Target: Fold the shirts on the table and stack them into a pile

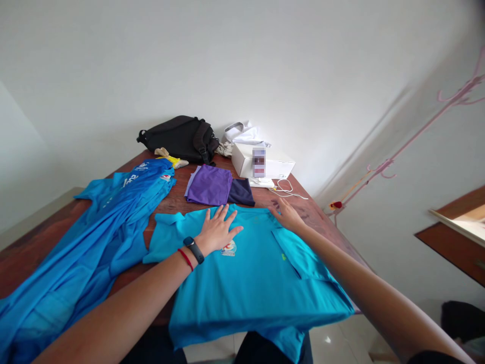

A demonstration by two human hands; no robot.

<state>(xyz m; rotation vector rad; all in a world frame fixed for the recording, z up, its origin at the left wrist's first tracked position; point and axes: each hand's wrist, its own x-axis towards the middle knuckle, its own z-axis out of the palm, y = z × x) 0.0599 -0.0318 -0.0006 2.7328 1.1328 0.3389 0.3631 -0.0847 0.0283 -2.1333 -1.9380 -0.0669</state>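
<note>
A turquoise T-shirt lies spread on the wooden table, its lower hem drooping over the front edge. My left hand rests flat on it below the collar with the fingers spread, partly covering a small printed logo. On that wrist are a dark band and a red cord. At the shirt's right shoulder is my right hand, fingers stretched out and holding nothing. The right sleeve lies folded inward across the shirt, partly behind my right forearm.
Blue shirts lie heaped along the left. Folded purple and dark navy cloths sit behind the T-shirt. Farther back are a black backpack, a white box and a cable. A pink coat stand leans at right.
</note>
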